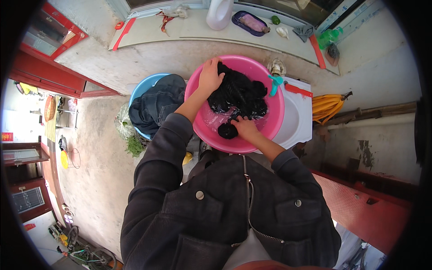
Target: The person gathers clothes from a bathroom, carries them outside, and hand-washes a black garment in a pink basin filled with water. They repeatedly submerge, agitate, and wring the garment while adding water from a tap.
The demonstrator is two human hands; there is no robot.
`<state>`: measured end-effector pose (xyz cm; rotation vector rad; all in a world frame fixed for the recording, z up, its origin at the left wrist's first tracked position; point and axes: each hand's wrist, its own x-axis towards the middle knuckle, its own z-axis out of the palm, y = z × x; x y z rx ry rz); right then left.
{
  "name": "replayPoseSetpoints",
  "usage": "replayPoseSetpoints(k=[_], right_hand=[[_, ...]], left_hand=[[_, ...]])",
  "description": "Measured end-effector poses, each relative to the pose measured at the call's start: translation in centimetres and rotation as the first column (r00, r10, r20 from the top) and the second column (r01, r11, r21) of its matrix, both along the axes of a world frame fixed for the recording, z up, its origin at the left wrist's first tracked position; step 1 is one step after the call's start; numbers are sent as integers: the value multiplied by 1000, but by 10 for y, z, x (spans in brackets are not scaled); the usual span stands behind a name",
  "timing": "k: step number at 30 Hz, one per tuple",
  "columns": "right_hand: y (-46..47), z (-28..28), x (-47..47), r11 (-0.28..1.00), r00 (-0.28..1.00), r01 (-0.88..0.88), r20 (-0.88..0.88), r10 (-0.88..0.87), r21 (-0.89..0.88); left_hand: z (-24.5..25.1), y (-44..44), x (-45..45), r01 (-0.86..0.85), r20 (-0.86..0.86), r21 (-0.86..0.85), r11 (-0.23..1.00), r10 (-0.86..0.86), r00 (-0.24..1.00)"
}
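Observation:
A large pink plastic basin (pixel 279 125) stands before me, with a soaked black garment (pixel 238 87) and some water inside. My left hand (pixel 211 76) lies at the basin's upper left rim, its fingers and thumb on the garment's edge. Lower in the basin, my right hand (pixel 245 128) has its fingers on a bunched, rounded part of the same black cloth; how firmly it grips is unclear. To the left, a light blue basin (pixel 137 92) holds dark denim clothing (pixel 162 104).
A teal-handled tap (pixel 275 82) reaches over the pink basin's right rim, beside a white washbasin (pixel 297 118). Behind, a ledge (pixel 199 32) bears a white jug (pixel 219 15) and a dark blue tray (pixel 249 23). A pale green squash (pixel 124 121) and leafy greens (pixel 135 145) lie left.

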<state>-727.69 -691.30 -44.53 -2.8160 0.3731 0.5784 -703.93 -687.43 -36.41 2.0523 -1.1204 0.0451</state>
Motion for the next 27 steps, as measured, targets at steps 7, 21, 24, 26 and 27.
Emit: replayPoseSetpoints(k=[7, 21, 24, 26, 27], right_hand=[[-81, 92, 11, 672, 738, 164, 362, -569, 722], [-59, 331, 23, 467, 251, -195, 504, -826, 862], [-74, 326, 11, 587, 292, -36, 570, -768, 809], [-88, 301, -3, 700, 470, 34, 607, -641, 713], [-101, 274, -6, 777, 554, 88, 618, -558, 623]], left_hand=[[-21, 36, -35, 454, -377, 623, 636, -265, 888], [-83, 4, -104, 93, -731, -49, 994, -99, 675], [-11, 22, -70, 353, -712, -164, 921, -358, 604], [38, 27, -54, 449, -706, -79, 890, -368, 605], [62, 30, -56, 358, -814, -227, 906, -379, 441]])
